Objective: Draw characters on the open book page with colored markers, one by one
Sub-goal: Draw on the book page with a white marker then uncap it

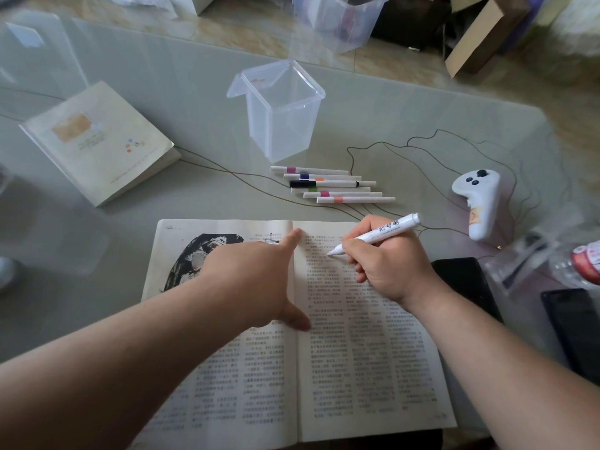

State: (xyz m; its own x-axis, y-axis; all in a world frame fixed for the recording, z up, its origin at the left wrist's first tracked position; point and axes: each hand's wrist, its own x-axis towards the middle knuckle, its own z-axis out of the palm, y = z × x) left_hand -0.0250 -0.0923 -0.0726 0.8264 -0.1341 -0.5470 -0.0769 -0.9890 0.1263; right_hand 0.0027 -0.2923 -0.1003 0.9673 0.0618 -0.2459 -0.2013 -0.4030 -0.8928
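An open book (363, 358) with printed text lies at the table's near edge; a black ink picture fills its upper left page. My left hand (256, 280) lies flat across the fold, fingers spread, pressing the pages down. My right hand (386, 264) grips a white marker (376, 235) in a writing hold, its tip touching the upper part of the right page. Several thin white markers (334, 187) with coloured bands lie side by side on the table beyond the book.
A clear plastic container (282, 108) with its lid open stands behind the markers. A closed book (100, 141) lies at the left. A white controller (480, 203), two dark phones (464, 280) and a plastic bottle (581, 264) sit at the right. Thin cables cross the glass table.
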